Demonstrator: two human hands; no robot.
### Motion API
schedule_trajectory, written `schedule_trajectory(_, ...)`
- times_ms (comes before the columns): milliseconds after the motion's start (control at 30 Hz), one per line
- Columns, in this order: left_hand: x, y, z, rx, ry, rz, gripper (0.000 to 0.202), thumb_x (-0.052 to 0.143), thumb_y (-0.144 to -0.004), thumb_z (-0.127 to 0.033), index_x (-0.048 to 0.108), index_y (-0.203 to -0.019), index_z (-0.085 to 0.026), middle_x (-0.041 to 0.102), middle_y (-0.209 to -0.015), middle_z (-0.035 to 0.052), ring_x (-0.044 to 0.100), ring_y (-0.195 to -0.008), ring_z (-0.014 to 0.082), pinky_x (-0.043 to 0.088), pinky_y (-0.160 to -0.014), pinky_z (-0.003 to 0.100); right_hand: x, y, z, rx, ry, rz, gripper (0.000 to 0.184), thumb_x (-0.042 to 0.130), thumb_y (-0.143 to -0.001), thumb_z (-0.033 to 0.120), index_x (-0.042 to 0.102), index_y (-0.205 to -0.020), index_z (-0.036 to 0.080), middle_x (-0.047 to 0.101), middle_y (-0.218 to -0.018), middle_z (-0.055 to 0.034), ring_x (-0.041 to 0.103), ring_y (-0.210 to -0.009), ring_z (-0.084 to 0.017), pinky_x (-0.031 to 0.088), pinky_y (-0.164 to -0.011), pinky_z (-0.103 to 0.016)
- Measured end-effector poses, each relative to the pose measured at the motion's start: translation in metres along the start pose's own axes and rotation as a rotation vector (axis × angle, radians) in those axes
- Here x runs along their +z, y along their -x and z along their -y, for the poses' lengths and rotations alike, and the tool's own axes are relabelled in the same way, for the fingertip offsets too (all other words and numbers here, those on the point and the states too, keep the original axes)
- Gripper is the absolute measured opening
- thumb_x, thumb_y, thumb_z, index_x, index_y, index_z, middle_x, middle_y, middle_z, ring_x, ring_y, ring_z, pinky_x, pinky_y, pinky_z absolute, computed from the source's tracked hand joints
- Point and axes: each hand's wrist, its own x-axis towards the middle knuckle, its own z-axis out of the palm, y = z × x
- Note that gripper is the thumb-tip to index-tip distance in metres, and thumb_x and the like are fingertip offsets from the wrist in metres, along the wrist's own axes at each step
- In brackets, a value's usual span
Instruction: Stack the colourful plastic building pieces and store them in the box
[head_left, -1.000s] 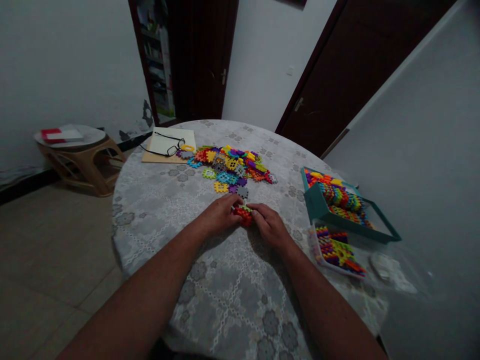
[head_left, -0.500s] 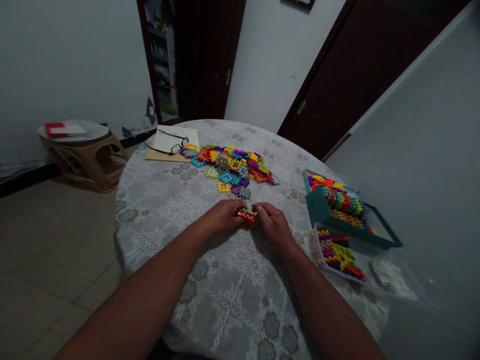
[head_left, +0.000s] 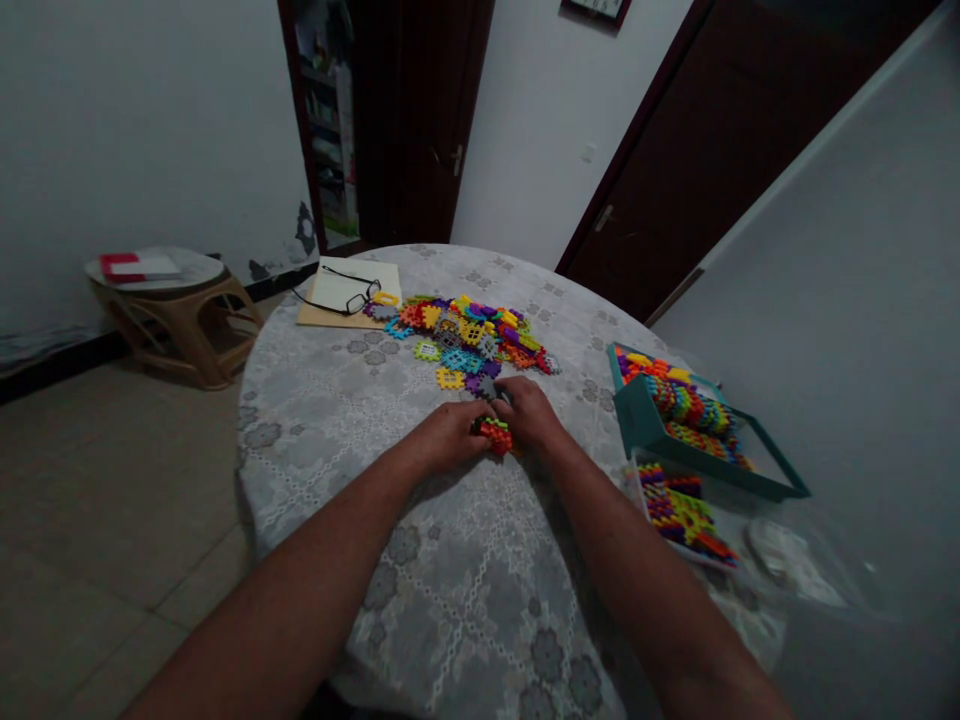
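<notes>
My left hand is closed around a small stack of interlocking plastic tiles, red-orange with green along the top edge. It holds the stack low over the table, in front of the loose pile. Just beyond, my right hand reaches over the stack, its thumb and fingers pinching the near edge of a grey notched tile. A purple tile and a yellow tile lie beside that grey one. Behind them spreads a heap of mixed coloured tiles. My fingers hide part of the stack.
Black-framed glasses rest on a pad at the back left. On the right, a teal box and a clear plastic tub hold more tiles. A stool stands left of the round table.
My right hand has moved forward from beside the stack to the grey tile at the pile's near edge. My left hand keeps its hold on the stack. The view has shifted slightly.
</notes>
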Motion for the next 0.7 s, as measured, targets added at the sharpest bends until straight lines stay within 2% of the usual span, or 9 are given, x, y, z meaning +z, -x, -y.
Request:
schedule_trajectory(233, 0.004, -0.003, 0.008, -0.002, -0.011, -0.013, 0.027, 0.077, -0.083, -0.014, 0.078, -0.108, -0.023, 0.081, -0.097, 0.0029, 0.071, -0.089, 0.0198, 0.051, -0.082, 0.030, -0.012, 0.014, -0.007, 0.051, -0.044, -0.082, 0.028, 0.056, -0.094, 0.017, 0.078, -0.111, 0.018, 0.078, -0.108, -0.0113, 0.070, -0.100, -0.024, 0.053, -0.095, -0.033)
schedule_trajectory(500, 0.004, -0.004, 0.011, 0.022, -0.079, -0.027, 0.028, 0.075, -0.082, -0.016, 0.077, -0.109, -0.023, 0.079, -0.096, 0.0029, 0.070, -0.088, 0.0209, 0.050, -0.079, 0.031, -0.020, 0.026, 0.004, 0.103, -0.100, -0.146, 0.023, 0.054, -0.091, 0.021, 0.075, -0.097, 0.020, 0.074, -0.093, -0.0067, 0.066, -0.087, -0.021, 0.051, -0.086, -0.031)
schedule_trajectory(700, 0.003, -0.002, 0.008, 0.011, -0.056, -0.007, 0.026, 0.075, -0.083, -0.015, 0.077, -0.108, -0.023, 0.080, -0.098, 0.0032, 0.071, -0.090, 0.0210, 0.050, -0.081, 0.031, -0.043, 0.046, 0.016, 0.162, -0.131, -0.164, 0.025, 0.053, -0.094, 0.030, 0.075, -0.096, 0.020, 0.074, -0.084, -0.0051, 0.067, -0.077, -0.021, 0.046, -0.076, -0.031)
